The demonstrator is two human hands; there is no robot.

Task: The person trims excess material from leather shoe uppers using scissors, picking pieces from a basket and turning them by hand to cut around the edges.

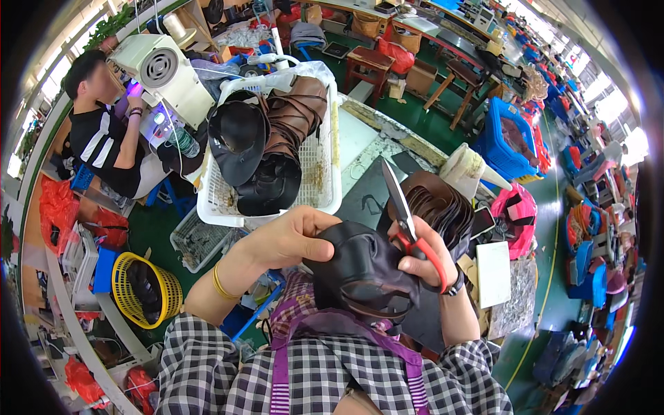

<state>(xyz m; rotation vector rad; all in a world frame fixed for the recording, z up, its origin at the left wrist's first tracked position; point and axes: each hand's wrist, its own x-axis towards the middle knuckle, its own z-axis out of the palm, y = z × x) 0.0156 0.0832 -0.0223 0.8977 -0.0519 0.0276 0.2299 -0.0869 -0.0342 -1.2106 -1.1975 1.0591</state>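
Head view: cluttered worktable [360, 138], green workshop floor [415, 117].

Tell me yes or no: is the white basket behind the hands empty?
No: the white basket holds a pile of dark and brown leather pieces, beyond the left hand and the right hand.

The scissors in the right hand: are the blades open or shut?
Shut, as far as shows: the scissors show one closed silver blade pointing up from the right hand, which grips the red handles beside the dark leather piece.
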